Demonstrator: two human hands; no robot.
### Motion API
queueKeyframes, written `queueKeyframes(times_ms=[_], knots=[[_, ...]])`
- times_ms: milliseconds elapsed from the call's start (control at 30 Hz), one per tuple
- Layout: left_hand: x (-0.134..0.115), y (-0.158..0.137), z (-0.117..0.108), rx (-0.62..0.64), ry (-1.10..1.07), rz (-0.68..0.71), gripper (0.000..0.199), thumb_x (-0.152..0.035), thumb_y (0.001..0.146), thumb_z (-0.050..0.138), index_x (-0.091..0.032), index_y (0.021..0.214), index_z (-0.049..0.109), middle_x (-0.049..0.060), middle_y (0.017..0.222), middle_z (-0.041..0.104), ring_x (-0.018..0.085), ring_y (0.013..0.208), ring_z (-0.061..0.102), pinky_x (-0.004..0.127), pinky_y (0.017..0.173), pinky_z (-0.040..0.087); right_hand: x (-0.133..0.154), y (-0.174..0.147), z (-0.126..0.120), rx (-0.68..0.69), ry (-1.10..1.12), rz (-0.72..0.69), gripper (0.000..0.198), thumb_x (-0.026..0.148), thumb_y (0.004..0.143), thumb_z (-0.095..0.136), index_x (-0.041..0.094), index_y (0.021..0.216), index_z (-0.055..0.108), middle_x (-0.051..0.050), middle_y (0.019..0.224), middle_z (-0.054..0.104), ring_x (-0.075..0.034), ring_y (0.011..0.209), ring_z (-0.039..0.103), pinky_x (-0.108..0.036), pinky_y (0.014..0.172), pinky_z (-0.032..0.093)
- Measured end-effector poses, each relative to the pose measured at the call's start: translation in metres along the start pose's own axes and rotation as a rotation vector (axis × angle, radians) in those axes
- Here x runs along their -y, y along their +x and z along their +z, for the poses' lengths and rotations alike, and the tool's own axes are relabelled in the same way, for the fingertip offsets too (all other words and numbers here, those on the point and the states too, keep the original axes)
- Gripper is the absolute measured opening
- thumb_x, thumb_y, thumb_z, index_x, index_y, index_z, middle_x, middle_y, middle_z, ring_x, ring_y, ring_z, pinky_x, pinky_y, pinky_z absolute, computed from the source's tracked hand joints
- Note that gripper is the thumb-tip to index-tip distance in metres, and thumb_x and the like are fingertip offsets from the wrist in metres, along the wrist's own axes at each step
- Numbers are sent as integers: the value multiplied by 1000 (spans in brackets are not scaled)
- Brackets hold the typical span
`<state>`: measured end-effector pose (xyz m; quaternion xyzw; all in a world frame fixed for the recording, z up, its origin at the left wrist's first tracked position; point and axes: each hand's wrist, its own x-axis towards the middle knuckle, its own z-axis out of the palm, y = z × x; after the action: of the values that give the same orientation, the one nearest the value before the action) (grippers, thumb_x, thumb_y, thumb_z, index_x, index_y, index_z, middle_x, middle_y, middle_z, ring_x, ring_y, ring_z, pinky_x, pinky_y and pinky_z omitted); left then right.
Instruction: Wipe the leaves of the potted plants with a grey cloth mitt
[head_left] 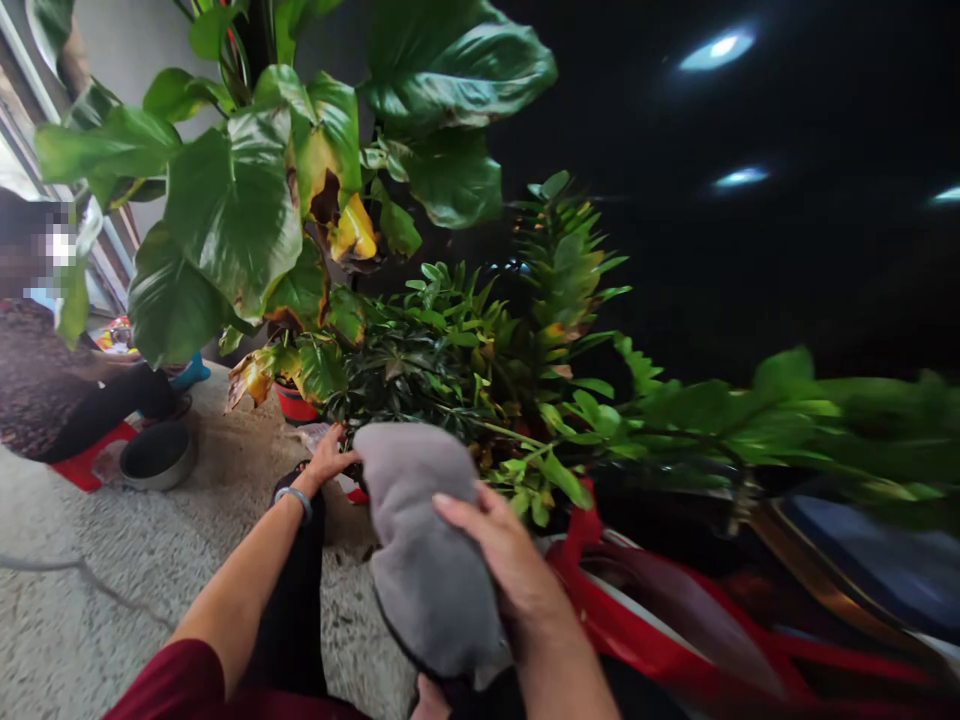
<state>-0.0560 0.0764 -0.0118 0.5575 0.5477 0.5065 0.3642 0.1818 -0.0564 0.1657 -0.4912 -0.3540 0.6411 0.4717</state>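
The grey cloth hangs between the two hands: the right hand lies over its near side with fingers closed on the fabric, while the left hand pinches its far upper edge, so a slack grip could likely let it slide down. Just beyond the left hand stands a red pot under crowded potted plants, whose leaves the cloth might snag. Below is rough pale concrete floor; a seated person and metal bowl lie far left.
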Motion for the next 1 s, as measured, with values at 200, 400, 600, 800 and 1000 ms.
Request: queueKeyframes(times_ms=[200, 400, 600, 800, 1000], knots=[[0, -4, 10, 50, 146, 63, 39, -32, 74, 71, -17, 110, 66, 8, 110, 65, 26, 105, 58, 39, 100, 45, 22, 65, 0, -385, 230, -287, 32, 34, 54, 79, 22, 83, 70, -3, 82, 77, -28, 88, 71, -39, 77, 56], [4, 1, 14, -7, 135, 52, 15, -26, 87, 53, -19, 92, 66, 7, 103, 67, 23, 104, 58, 36, 100, 43, -44, 28, 7, -120, 103, 64, 16, 43, 61, 78, 32, 64, 68, -5, 71, 76, -37, 84, 73, -48, 68, 57], [3, 2, 13, -29, 90, 50, 16, -26, 85, 52, -20, 90, 66, 7, 98, 66, 24, 102, 59, 37, 100, 43, 21, 27, -22, -427, 25, -367, 41, 42, 59, 84, 22, 92, 70, -5, 93, 78, -30, 96, 70, -42, 85, 55], [0, -2, 17, -23, 99, 33, 13, -30, 83, 55, -20, 87, 63, 7, 94, 65, 25, 100, 57, 38, 100, 42, 25, 85, 4, -400, 309, -142, 20, 31, 54, 76, 24, 70, 66, -1, 69, 73, -26, 83, 71, -37, 74, 58], [9, 2, 14, -38, 9, -56, 20, -38, 83, 56, -20, 85, 63, 8, 92, 64, 25, 97, 59, 39, 91, 49, -45, -11, -10, -50, 14, 33, 39, 38, 56, 84, 19, 90, 76, -6, 82, 79, -31, 85, 73, -40, 76, 56]])
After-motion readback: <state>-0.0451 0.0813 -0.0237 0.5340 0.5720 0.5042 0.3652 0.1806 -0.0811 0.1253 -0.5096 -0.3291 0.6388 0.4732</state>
